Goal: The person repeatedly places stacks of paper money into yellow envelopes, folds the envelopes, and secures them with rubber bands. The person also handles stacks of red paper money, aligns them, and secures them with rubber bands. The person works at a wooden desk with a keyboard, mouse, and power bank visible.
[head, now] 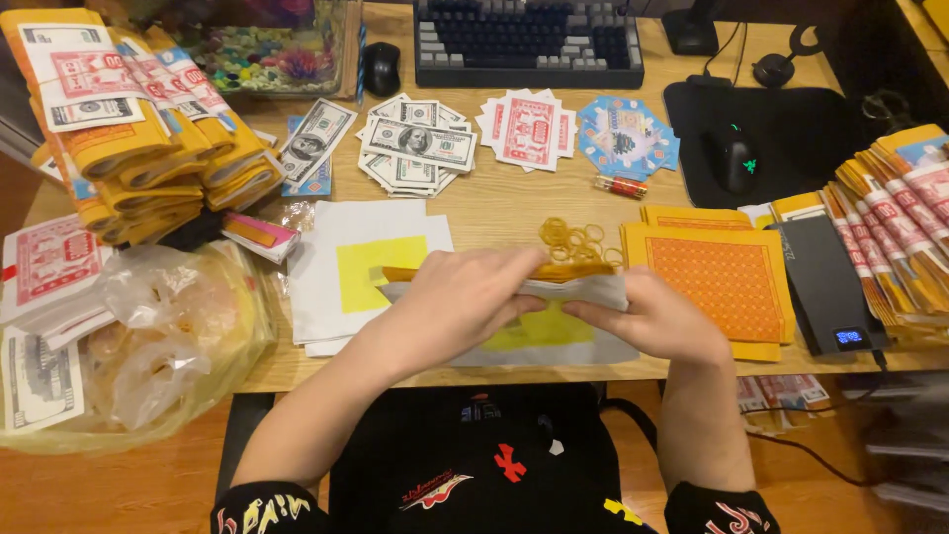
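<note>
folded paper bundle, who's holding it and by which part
Both hands hold the folded paper bundle: left hand grips its left end, right hand its right end.

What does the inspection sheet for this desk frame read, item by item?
Surface: wooden desk, crowded.
Job's things: folded paper bundle, white outside with yellow inside, held over white sheets; rubber bands behind it.
Clutter: banknote-style papers, red prints, orange sheets, banded yellow stacks, plastic bag.
Grippers: left hand and right hand both grip the bundle.
Cables: black cable by the keyboard.
Surroundings: two mice, and; wooden floor.
</note>
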